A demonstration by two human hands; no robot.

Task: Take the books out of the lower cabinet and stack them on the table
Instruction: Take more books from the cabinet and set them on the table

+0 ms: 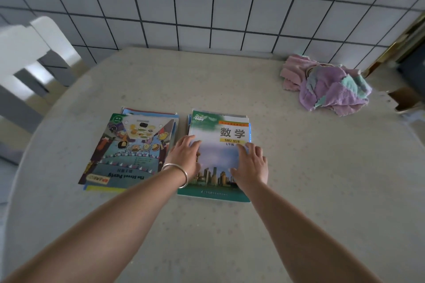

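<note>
Two stacks of books lie side by side on the pale round table [299, 190]. The right stack is topped by a green-and-white maths textbook [220, 135] with a city skyline on its cover. My left hand [185, 156], a silver bangle at its wrist, rests flat on that book's left edge. On the same cover, towards its right side, my right hand [251, 163] lies with fingers spread. The left stack is topped by a colourful picture book [131, 151] titled "The Street Party", lying upside down to me. The cabinet is out of view.
A crumpled pink, purple and teal cloth [326, 85] lies at the table's back right. A white chair [27, 62] stands at the left. A white tiled wall [207, 2] runs behind the table. Dark furniture with a gold edge [404, 48] is at the right.
</note>
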